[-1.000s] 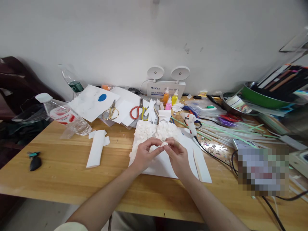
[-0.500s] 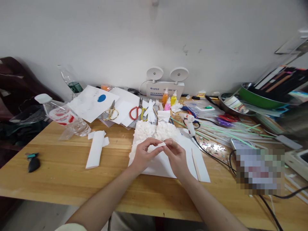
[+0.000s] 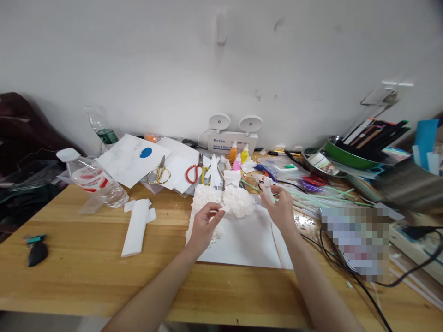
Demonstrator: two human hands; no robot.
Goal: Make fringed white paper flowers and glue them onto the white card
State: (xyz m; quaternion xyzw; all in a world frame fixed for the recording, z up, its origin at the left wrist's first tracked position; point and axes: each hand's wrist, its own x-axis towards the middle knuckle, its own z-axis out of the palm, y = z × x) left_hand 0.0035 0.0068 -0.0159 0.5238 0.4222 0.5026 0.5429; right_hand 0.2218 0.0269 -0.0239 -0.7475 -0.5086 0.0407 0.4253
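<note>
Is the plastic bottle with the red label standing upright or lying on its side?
Lying on its side: the bottle rests lengthwise on the table, with its white cap pointing left.

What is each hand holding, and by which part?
The left hand pinches a paper scrap by its near edge, at the fingertips. The right hand seems to grip the glue gun by its handle.

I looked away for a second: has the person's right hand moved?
Yes. The right hand left the left hand and its paper piece over the white sheet, going right to the glue gun at the sheet's far corner.
</note>
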